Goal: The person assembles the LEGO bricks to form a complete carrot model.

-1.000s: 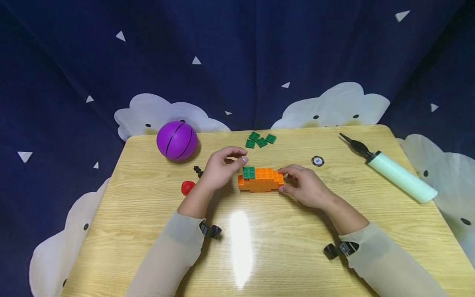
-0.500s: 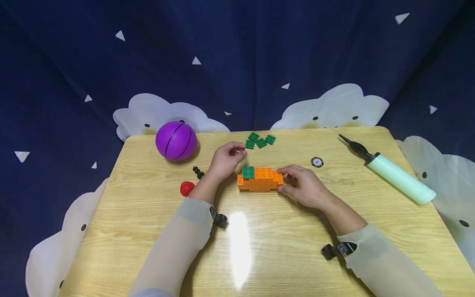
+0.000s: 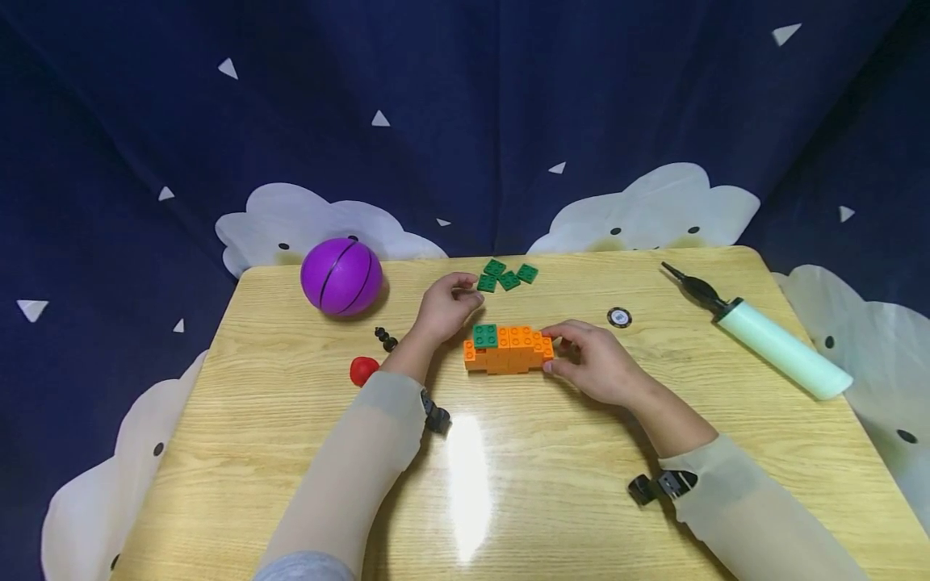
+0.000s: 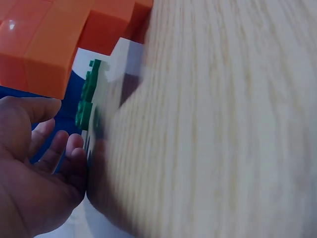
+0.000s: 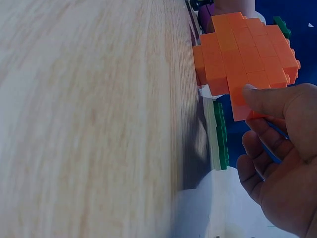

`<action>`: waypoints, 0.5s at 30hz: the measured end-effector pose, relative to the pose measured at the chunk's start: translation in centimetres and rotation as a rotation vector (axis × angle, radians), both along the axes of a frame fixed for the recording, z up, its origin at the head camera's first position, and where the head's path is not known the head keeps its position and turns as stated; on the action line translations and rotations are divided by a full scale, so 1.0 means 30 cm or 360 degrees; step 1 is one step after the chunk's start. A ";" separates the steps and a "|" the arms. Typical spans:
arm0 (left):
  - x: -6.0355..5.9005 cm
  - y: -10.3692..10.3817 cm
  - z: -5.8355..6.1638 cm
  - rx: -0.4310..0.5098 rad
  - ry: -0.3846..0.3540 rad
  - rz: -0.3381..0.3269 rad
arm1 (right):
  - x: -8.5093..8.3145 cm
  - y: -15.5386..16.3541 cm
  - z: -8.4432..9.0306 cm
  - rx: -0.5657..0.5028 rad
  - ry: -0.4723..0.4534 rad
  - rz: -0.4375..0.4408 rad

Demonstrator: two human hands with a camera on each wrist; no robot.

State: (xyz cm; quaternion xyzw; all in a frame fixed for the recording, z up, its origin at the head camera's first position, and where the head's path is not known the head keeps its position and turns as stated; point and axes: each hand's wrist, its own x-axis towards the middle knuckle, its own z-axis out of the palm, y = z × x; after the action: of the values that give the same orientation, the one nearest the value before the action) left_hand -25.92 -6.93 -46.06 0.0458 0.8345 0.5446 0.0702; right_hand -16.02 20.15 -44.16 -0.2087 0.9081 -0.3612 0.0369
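An orange brick build [image 3: 508,352] with a green brick [image 3: 485,335] on its left top lies mid-table. My right hand [image 3: 558,349] pinches its right end between thumb and fingers; in the right wrist view the thumb [image 5: 277,101] lies against the orange build [image 5: 242,54]. My left hand [image 3: 465,295] is behind the build with fingers loosely curled and holding nothing, its fingertips just short of several flat green plates [image 3: 508,277]. The left wrist view shows the left hand [image 4: 39,173] beside the green plates [image 4: 89,101], seen edge-on, and the orange build [image 4: 49,34].
On the wooden table [image 3: 291,452] are a purple ball [image 3: 341,276] at the back left, a red piece [image 3: 362,369], a small black part [image 3: 385,339], a round disc [image 3: 619,317] and a pale green pump [image 3: 773,343] at the right. Dark blue fabric surrounds the table.
My left hand has left the build's left end and moved back toward the green plates. The right hand and the build have stayed put.
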 end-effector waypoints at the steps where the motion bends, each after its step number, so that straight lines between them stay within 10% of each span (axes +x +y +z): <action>1: -0.004 0.001 -0.003 -0.0019 0.0011 -0.0005 | -0.002 -0.001 0.000 0.0007 -0.0005 -0.0005; 15: -0.066 0.002 -0.033 -0.0634 0.0209 -0.0148 | -0.013 -0.002 0.002 0.0015 -0.0025 -0.0007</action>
State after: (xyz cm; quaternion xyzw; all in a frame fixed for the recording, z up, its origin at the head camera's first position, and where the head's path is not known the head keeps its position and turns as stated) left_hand -27.91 -6.88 -47.04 0.1047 0.9254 0.3610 0.0484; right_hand -16.43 20.08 -44.09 -0.2036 0.9099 -0.3586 0.0443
